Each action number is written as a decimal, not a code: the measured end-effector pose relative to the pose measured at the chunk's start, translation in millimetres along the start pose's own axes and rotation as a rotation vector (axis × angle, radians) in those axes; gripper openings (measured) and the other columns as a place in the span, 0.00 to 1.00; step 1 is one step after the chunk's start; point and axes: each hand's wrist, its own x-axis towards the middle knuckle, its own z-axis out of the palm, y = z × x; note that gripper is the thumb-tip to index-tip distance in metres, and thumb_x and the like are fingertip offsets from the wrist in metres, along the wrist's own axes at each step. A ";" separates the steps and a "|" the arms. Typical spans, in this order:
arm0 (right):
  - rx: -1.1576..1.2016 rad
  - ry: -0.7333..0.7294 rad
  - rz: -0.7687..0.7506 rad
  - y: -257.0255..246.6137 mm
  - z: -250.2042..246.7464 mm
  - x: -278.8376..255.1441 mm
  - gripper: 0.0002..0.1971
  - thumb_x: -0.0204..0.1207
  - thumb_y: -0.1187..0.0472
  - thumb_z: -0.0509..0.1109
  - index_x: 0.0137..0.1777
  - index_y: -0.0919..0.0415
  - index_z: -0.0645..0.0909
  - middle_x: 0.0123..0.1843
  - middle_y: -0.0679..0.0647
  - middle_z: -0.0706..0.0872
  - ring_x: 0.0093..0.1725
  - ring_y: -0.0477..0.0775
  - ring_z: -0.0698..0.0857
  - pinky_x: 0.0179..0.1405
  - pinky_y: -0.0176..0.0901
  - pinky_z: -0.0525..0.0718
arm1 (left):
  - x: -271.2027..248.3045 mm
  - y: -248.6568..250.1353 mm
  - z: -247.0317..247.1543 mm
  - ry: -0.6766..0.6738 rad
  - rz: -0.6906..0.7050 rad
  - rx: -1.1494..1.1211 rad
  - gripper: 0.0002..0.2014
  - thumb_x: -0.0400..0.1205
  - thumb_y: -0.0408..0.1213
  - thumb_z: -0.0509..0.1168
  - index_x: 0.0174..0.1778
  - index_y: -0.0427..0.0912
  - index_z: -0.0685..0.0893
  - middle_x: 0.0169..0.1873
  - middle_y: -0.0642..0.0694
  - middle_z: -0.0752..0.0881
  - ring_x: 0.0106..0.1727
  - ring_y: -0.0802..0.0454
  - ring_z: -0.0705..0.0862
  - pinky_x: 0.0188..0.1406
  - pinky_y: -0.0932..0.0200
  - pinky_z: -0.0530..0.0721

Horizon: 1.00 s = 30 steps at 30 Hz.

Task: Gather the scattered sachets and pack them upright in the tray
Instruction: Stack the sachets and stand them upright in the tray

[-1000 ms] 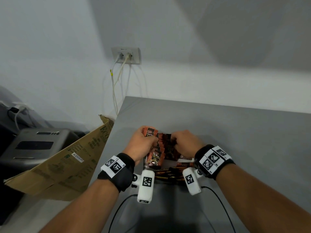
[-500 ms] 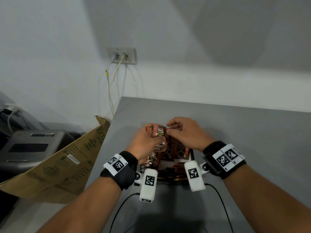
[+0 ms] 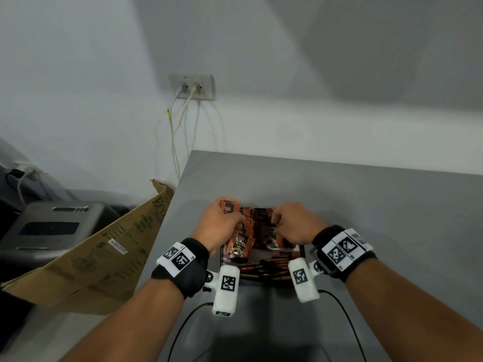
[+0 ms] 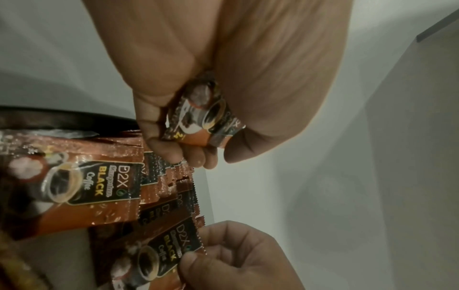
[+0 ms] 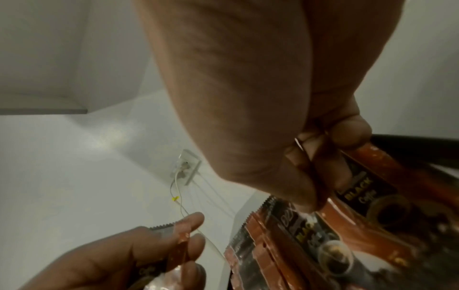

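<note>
Several brown and black coffee sachets (image 3: 270,232) stand packed in a black tray (image 3: 302,253) on the grey table. My left hand (image 3: 235,220) grips one sachet (image 3: 228,208) over the tray's left side, curled in the fingers (image 4: 174,149) in the left wrist view. My right hand (image 3: 277,221) pinches the top edge of a standing sachet (image 4: 174,243) in the tray, thumb and forefinger (image 5: 347,131) closed on its top edge (image 5: 320,176). Thin stick packs (image 3: 264,267) lie along the tray's near side.
The table's left edge (image 3: 167,231) runs close to my left hand, with a cardboard box (image 3: 104,246) and a grey printer (image 3: 49,226) beyond it. A wall socket (image 3: 192,87) with cables sits behind. Black cables (image 3: 183,325) trail on the table near me.
Half a second ago my right hand was at the sachet held in my left hand. It has moved back right and down to the tray's sachets; my left hand keeps its sachet.
</note>
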 end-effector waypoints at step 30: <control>0.353 0.163 -0.118 -24.0 -13.5 -7.9 0.11 0.77 0.56 0.75 0.59 0.51 0.84 0.49 0.44 0.87 0.47 0.43 0.85 0.45 0.36 0.82 | -4.6 5.8 4.2 -0.134 0.014 -0.099 0.14 0.80 0.19 0.65 0.60 0.35 0.82 0.49 0.31 0.89 0.49 0.39 0.90 0.54 0.36 0.90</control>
